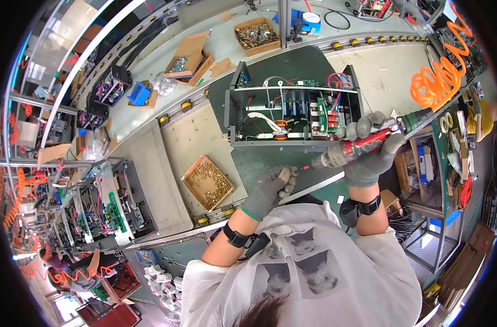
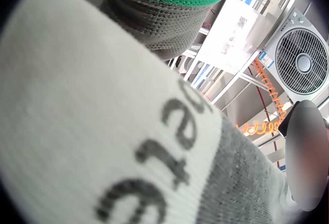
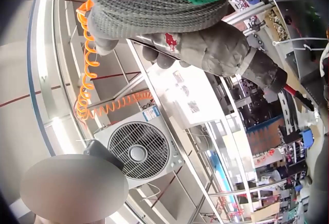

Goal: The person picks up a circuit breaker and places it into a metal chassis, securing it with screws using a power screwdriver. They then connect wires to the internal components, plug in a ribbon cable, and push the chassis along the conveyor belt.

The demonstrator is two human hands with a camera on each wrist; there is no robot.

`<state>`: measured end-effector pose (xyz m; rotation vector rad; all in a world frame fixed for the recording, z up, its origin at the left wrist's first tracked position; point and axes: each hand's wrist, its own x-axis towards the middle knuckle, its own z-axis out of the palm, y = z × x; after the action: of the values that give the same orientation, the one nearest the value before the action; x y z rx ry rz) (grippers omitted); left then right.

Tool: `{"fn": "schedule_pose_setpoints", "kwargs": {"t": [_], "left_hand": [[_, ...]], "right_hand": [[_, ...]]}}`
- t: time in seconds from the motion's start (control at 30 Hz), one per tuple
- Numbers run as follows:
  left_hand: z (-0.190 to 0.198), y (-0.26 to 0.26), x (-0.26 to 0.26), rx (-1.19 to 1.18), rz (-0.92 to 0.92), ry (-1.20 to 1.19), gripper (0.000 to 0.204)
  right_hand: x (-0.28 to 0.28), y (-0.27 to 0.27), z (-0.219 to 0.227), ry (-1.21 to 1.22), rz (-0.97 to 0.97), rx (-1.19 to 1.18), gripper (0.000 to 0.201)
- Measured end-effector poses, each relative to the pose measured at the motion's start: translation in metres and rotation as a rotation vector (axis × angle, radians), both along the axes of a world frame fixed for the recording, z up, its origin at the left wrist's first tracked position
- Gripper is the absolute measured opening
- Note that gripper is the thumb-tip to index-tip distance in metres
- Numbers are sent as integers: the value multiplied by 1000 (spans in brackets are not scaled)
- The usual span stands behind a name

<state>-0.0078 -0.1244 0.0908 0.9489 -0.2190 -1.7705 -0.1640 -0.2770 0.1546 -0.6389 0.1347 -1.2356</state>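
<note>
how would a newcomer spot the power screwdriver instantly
Find the open metal chassis. Near its lower right corner in the head view, the right hand grips the power screwdriver. Unlike the dark chassis, this tool has a scuffed red body.

Tube lights (image 3: 62, 134) glow overhead (near a square-cased fan (image 3: 138, 154)).

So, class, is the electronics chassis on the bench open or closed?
Open: the electronics chassis shows white wires and a green circuit board inside.
</note>
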Motion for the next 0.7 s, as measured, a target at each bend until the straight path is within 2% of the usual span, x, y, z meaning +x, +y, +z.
{"fn": "schedule_pose_setpoints", "kwargs": {"t": [0.2,0.3,0.37,0.4,0.5,0.57,0.6,0.67,0.7], "left_hand": [[9,-2,4,61,81,22,31],[19,-5,5,51,49,-15,33],[30,-9,4,114,62,-171,35],[26,-10,4,112,63,-171,35],[17,-14,6,20,54,-276,37],[13,-18,3,29,148,-229,40],[24,-21,6,36,140,-224,40],[23,-32,8,224,248,225,43],[20,-34,10,229,242,222,43]], "right_hand": [[16,-2,-5,63,24,53,58],[20,-1,6,115,8,38,59],[22,-1,5,119,11,30,60],[23,-1,2,119,-4,16,60],[26,-1,-3,109,-31,12,59],[26,-3,-8,99,-48,26,59],[27,-5,0,100,-48,43,59],[24,-13,-8,86,-50,58,58],[24,-17,-8,55,-56,76,58]]}}
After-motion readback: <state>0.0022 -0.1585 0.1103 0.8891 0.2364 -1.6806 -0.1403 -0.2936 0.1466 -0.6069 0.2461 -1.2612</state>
